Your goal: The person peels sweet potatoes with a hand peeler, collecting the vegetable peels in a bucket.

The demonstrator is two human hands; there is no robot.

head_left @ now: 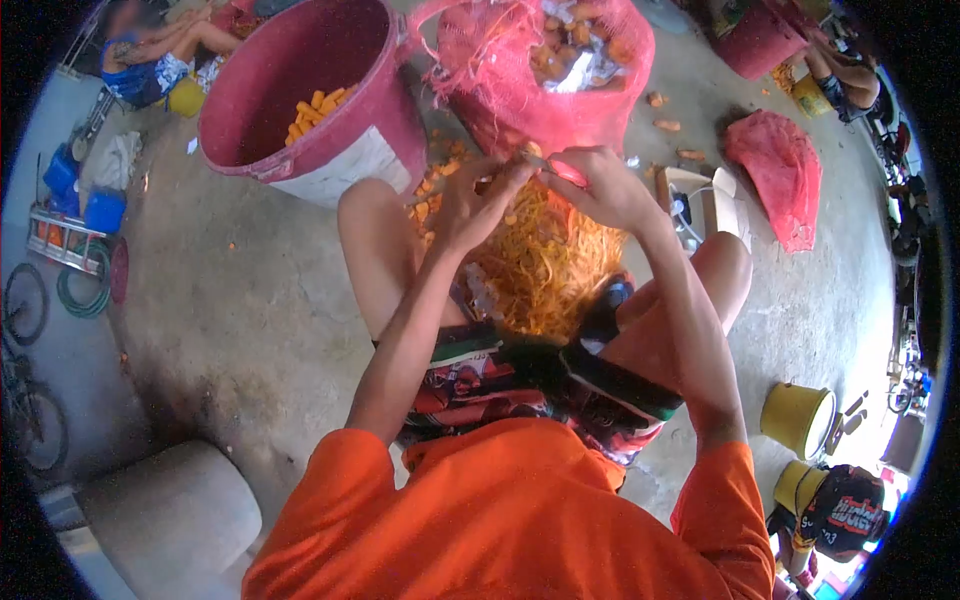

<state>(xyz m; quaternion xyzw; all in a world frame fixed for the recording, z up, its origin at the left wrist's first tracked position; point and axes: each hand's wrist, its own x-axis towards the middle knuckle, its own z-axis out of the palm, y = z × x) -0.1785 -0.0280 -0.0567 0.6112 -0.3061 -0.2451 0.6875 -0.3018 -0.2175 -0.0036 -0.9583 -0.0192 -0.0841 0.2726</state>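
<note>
My left hand (478,203) is closed around a carrot (533,150), most of it hidden by the fingers, with one end showing at the fingertips. In my right hand (612,188) is a small red-handled blade (567,168), its metal end right at the carrot. Both hands are close together above a heap of orange carrot peelings (545,262) between my legs. Just beyond them stands a red mesh sack (500,95) of unpeeled carrots. A large dark-pink tub (400,110) at the left front holds several peeled carrots (318,112).
Carrot scraps (430,190) litter the floor beside the tub. An open cardboard box (715,205) and a red mesh bag (775,170) lie to the right. Yellow buckets (797,418) stand at the lower right. Other people (150,60) sit around the edges.
</note>
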